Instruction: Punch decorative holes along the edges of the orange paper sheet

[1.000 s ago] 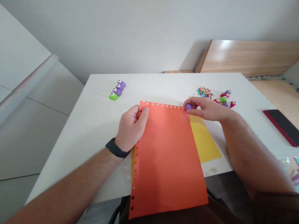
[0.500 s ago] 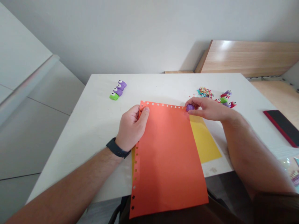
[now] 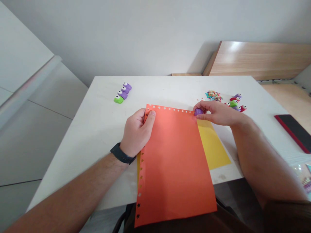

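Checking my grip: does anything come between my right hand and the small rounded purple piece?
Nothing visible: your right hand directly holds the rounded purple piece at the upper right corner of the orange paper sheet.

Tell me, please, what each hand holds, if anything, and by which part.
The left hand grips the orange sheet near its upper left corner. The right hand holds a purple object between thumb and fingers, at the sheet's upper right corner.

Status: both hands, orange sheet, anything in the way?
Left hand gripping orange sheet near top-left corner. Right hand holding purple punch at top-right corner. Star holes along top and left edges. Yellow sheet underneath; no obstruction seen.
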`<state>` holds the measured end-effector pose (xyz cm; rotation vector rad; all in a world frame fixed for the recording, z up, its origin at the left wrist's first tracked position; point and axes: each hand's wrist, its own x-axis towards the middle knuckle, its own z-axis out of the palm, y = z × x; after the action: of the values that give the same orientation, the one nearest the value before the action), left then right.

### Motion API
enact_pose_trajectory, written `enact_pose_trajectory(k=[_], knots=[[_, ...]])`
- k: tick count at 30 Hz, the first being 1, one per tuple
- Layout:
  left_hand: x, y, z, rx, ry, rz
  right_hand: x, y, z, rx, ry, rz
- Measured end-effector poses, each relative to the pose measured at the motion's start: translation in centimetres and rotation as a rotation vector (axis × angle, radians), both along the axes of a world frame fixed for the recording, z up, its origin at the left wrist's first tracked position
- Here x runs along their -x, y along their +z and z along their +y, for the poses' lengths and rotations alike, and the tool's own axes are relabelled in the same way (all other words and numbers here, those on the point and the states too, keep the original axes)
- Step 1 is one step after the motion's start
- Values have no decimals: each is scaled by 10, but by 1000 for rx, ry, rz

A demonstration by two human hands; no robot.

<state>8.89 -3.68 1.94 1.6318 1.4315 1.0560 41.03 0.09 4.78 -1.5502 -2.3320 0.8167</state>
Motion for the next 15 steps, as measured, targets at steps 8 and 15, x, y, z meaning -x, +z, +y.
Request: enact_pose_trajectory(k=[8,15], knots=[[-1,0,0,9,0,-7,1,-1,0,14,12,10],[0,0,0,-2,7,13,-2,-2,1,-16,14,1]])
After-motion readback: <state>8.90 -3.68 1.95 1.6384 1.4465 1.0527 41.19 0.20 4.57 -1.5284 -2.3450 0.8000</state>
